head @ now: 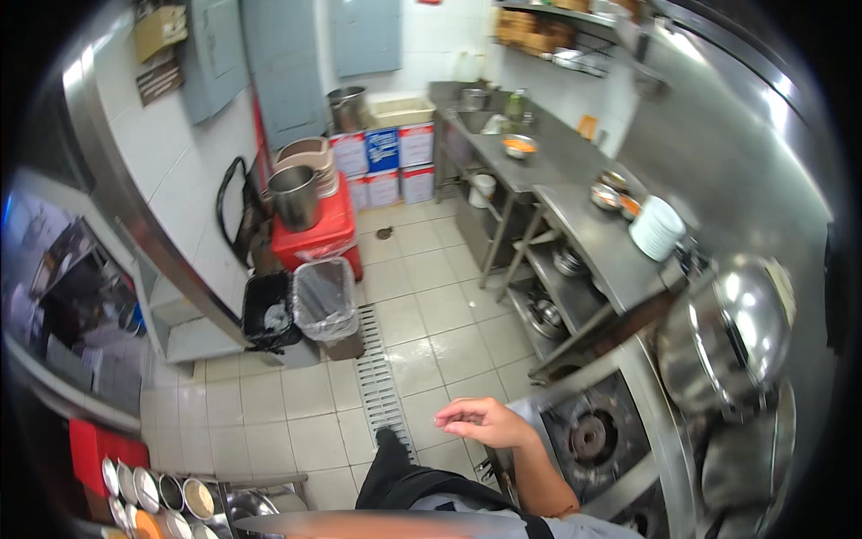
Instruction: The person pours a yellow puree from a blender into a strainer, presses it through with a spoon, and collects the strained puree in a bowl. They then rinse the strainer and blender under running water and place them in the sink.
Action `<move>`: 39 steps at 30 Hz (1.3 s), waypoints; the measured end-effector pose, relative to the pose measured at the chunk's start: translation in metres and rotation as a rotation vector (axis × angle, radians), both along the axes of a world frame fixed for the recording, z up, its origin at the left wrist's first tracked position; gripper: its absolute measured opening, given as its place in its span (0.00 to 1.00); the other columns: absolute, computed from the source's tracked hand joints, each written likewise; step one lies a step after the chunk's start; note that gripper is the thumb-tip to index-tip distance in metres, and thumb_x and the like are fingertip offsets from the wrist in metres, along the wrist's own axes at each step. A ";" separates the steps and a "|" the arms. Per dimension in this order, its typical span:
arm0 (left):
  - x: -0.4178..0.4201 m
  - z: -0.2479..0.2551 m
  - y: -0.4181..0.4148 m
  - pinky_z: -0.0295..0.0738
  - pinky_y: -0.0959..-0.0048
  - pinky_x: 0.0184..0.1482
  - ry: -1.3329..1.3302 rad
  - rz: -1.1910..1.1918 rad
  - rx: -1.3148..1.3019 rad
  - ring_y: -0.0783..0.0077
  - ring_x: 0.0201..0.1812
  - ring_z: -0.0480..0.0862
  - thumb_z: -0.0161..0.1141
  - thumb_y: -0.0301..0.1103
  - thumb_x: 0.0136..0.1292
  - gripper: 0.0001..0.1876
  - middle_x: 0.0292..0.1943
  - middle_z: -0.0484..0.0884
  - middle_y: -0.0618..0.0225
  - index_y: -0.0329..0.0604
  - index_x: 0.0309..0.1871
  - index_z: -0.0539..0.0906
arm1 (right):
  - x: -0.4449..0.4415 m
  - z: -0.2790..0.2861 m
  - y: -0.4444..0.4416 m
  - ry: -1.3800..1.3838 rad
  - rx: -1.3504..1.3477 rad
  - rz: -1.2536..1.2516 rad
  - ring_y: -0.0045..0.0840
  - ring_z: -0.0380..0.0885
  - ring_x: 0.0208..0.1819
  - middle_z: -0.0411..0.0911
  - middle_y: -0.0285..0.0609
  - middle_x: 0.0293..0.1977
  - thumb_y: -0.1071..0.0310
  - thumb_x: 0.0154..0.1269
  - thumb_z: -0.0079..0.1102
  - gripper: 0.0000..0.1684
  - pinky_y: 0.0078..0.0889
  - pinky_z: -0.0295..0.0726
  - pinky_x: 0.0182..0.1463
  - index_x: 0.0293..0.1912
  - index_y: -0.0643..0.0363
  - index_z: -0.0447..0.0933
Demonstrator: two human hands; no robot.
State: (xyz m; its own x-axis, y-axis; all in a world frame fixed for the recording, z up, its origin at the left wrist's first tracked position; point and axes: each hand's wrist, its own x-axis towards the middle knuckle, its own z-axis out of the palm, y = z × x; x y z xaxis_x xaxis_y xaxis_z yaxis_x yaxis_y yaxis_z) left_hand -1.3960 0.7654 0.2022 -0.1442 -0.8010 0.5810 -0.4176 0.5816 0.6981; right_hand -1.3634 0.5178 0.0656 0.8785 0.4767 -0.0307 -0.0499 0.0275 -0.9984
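Note:
My right hand (486, 423) is raised in front of me above the tiled floor, its fingers loosely curled and nothing seen in it. It is nearest to the front edge of the stove, whose gas burner (592, 436) lies to the right of my wrist. My left hand is out of view. Before me, a metal floor drain grate (382, 374) runs through the tiles. A large lidded metal pot (727, 337) stands at the far right. Beyond the stove, a steel table (586, 222) holds a stack of white plates (658, 228) and several small metal bowls.
Two lined trash bins (326, 296) (269, 313) stand left of the drain, by a red container (316, 236) bearing a steel pot (295, 197). Stacked boxes (416, 145) stand at the back beside the sink counter (465, 101). Several containers (145, 488) fill a rack at lower left.

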 end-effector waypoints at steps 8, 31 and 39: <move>0.253 0.006 -0.067 0.68 0.57 0.61 0.129 -0.243 0.041 0.49 0.66 0.68 0.62 0.46 0.65 0.29 0.63 0.72 0.56 0.34 0.62 0.73 | 0.209 0.008 -0.073 -0.054 -0.147 -0.263 0.24 0.81 0.46 0.81 0.43 0.44 0.79 0.66 0.57 0.14 0.27 0.80 0.51 0.51 0.67 0.78; 0.853 0.055 -0.376 0.71 0.44 0.57 -0.009 -0.543 0.028 0.40 0.57 0.78 0.64 0.32 0.63 0.03 0.52 0.81 0.49 0.45 0.37 0.83 | 0.678 -0.058 -0.367 0.079 0.042 -0.910 0.17 0.81 0.43 0.84 0.40 0.42 0.69 0.68 0.60 0.17 0.24 0.80 0.49 0.54 0.65 0.78; 1.065 0.010 -0.469 0.76 0.46 0.53 0.169 -0.587 -0.016 0.42 0.52 0.83 0.62 0.30 0.65 0.10 0.49 0.82 0.46 0.37 0.46 0.81 | 0.904 0.004 -0.444 -0.027 -0.115 -0.728 0.17 0.79 0.45 0.82 0.39 0.44 0.70 0.68 0.59 0.15 0.23 0.78 0.48 0.53 0.63 0.78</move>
